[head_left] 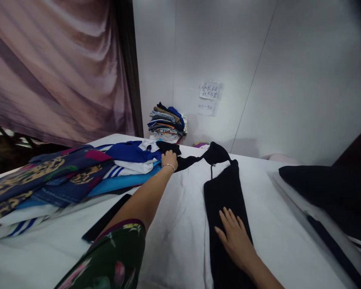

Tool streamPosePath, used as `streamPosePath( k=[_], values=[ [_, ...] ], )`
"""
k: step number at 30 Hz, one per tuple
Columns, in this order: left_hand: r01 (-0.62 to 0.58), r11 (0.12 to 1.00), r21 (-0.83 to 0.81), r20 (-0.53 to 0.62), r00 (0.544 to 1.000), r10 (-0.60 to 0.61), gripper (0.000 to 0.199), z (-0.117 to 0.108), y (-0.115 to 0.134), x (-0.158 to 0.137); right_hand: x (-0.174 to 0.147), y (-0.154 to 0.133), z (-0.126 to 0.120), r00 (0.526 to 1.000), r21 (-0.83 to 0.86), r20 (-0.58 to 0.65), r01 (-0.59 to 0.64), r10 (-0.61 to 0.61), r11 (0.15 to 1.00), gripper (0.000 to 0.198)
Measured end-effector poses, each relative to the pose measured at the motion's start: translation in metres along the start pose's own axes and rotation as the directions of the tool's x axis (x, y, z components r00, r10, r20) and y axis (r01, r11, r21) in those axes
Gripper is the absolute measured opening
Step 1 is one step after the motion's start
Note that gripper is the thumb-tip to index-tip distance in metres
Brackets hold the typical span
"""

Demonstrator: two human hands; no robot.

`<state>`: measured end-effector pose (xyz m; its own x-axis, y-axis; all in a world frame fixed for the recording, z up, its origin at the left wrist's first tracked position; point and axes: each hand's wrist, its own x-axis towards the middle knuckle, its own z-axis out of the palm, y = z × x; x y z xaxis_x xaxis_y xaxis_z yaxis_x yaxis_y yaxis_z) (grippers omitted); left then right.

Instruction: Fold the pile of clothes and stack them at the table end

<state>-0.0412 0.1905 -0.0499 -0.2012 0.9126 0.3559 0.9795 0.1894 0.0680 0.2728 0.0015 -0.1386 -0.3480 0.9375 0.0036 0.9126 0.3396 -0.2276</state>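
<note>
A white jacket (176, 224) with black parts lies spread on the table in front of me. Its black hood (216, 153) points toward the wall. My left hand (169, 160) reaches to the far side, fingers closed on black cloth (188, 161) at the jacket's upper left. My right hand (236, 237) lies flat with fingers stretched out on a long black section (224, 192), which looks like a sleeve folded over the jacket's right side. A dark strip of cloth (108, 218) shows beside my left forearm, partly hidden by it.
Loose clothes (78, 172) are heaped on the left of the white table (267, 224). Dark and white garments (325, 200) lie at the right. Behind the table stands a folded clothes stack (167, 122) by the wall, below handwritten paper signs (209, 90). A pinkish curtain (60, 68) hangs left.
</note>
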Motion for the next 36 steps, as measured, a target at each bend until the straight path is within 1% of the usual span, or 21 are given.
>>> streamPosePath(
  k=[4,7,10,13,15,17,19,21,23,24,27,29,32,34,36],
  values=[
    [-0.004,1.0,0.017,0.015,1.0,0.003,0.032,0.009,0.0,0.021,-0.001,0.002,0.003,0.999,0.035,-0.032,0.008,-0.007,0.999,0.066],
    [0.009,1.0,0.003,0.021,1.0,-0.009,0.032,0.014,0.001,0.036,-0.002,0.002,0.0,1.0,0.052,-0.014,0.007,-0.006,0.999,0.067],
    [0.056,0.997,-0.049,0.017,0.998,-0.055,0.032,0.018,0.002,0.05,-0.001,0.0,-0.006,0.999,0.067,0.038,-0.016,0.013,0.998,0.068],
    [0.141,0.979,-0.144,0.02,0.99,-0.14,0.03,0.02,-0.002,0.065,0.0,-0.001,-0.008,0.996,0.078,0.078,-0.042,0.036,0.996,0.068],
    [0.213,0.951,-0.226,0.027,0.977,-0.212,0.027,0.019,-0.007,0.073,0.0,-0.001,-0.008,0.996,0.087,0.081,-0.042,0.035,0.995,0.067],
    [0.281,0.904,-0.322,0.014,0.956,-0.292,0.025,0.015,-0.016,0.079,-0.001,0.0,-0.006,0.997,0.091,0.066,-0.034,0.029,0.995,0.067],
    [0.328,0.841,-0.431,-0.027,0.926,-0.375,0.027,0.007,-0.025,0.082,-0.001,0.002,-0.005,0.999,0.087,0.045,-0.023,0.019,0.996,0.067],
    [0.34,0.766,-0.546,-0.071,0.892,-0.446,0.032,-0.003,-0.034,0.08,-0.002,0.002,-0.003,0.999,0.082,0.031,-0.013,0.011,0.997,0.068],
    [0.314,0.685,-0.657,-0.087,0.871,-0.483,0.036,-0.014,-0.042,0.073,-0.002,0.003,-0.003,1.0,0.085,0.026,-0.009,0.007,0.996,0.068],
    [0.288,0.644,-0.709,-0.087,0.87,-0.485,0.036,-0.019,-0.045,0.067,-0.002,0.003,-0.003,1.0,0.089,0.027,-0.008,0.005,0.996,0.069],
    [0.193,0.524,-0.829,-0.078,0.889,-0.45,0.037,-0.027,-0.052,0.039,-0.001,0.003,-0.005,1.0,0.103,0.031,-0.002,-0.001,0.995,0.069],
    [0.133,0.466,-0.875,-0.08,0.909,-0.409,0.036,-0.028,-0.053,0.016,0.0,0.003,-0.007,1.0,0.11,0.031,-0.002,-0.002,0.994,0.069],
    [0.05,0.435,-0.899,-0.098,0.945,-0.313,0.032,-0.025,-0.049,-0.021,0.002,0.003,-0.008,1.0,0.127,0.018,-0.012,0.009,0.992,0.068],
    [-0.007,0.449,-0.893,-0.115,0.97,-0.214,0.028,-0.024,-0.043,-0.044,0.001,0.004,-0.007,1.0,0.153,0.007,-0.016,0.016,0.988,0.065],
    [-0.067,0.476,-0.877,-0.123,0.988,-0.089,0.022,-0.023,-0.035,-0.066,0.0,0.006,-0.006,1.0,0.198,-0.012,-0.017,0.02,0.98,0.063]
  ],
)
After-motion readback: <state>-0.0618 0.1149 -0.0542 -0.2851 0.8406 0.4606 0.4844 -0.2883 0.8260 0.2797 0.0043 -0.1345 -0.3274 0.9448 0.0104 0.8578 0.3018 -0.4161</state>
